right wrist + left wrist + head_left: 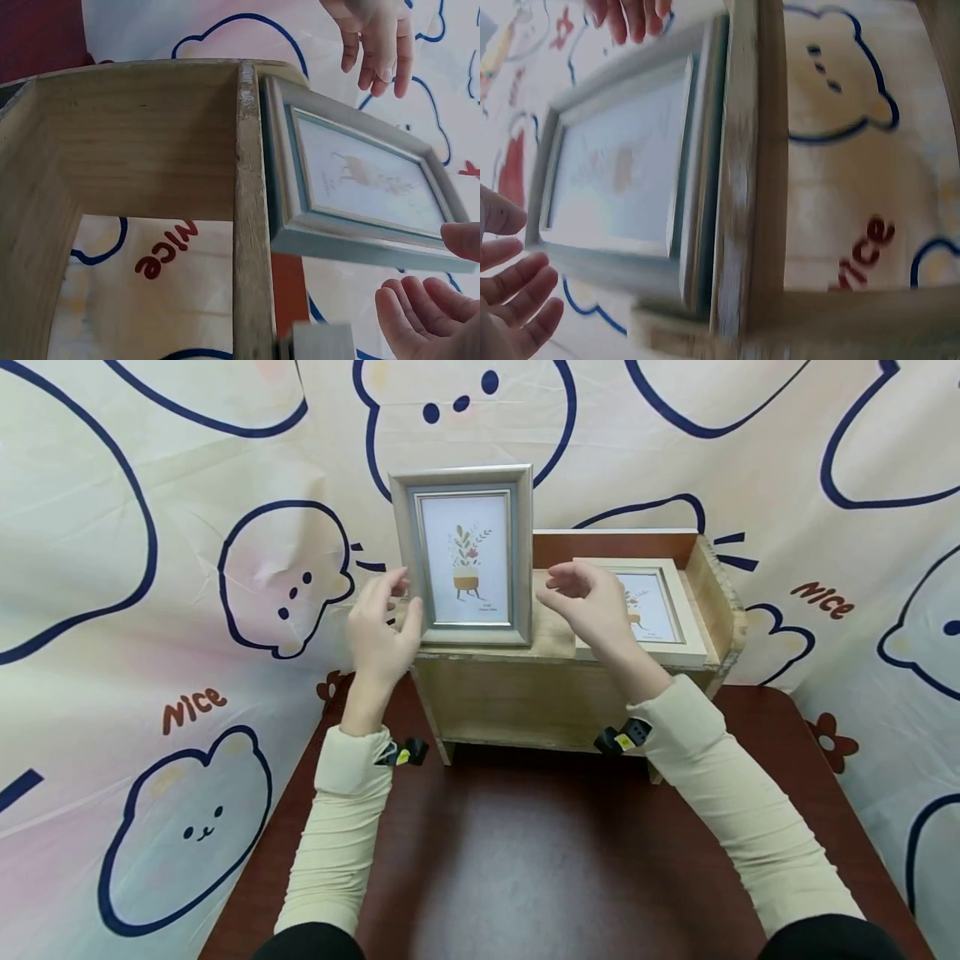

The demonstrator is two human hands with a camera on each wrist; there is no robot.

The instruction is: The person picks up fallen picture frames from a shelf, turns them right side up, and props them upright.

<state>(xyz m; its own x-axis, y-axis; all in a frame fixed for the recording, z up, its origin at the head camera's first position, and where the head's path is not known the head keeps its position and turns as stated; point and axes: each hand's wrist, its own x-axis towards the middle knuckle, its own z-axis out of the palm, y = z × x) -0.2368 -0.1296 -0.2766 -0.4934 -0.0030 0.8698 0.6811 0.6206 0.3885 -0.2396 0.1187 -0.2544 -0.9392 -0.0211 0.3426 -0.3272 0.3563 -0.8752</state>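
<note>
An upright grey-and-blue picture frame (467, 625) with a potted-plant print stands on the left part of a wooden shelf unit (517, 702). My left hand (381, 631) is just off its left side, fingers loosely bent with nothing in them. On the frame's other side hovers my right hand (592, 606), thumb and fingers apart and holding nothing. A cream picture frame (686, 618) lies flat on the shelf top behind the right hand, which hides part of its print. In the right wrist view, the fingers (420, 315) show a gap from the upright frame.
The shelf unit has a raised side panel (718, 593) at its right end and a reddish-brown back strip (611, 548). It stands on a dark red-brown table (525, 860). A cloth printed with cartoon bears (285, 577) hangs around the table.
</note>
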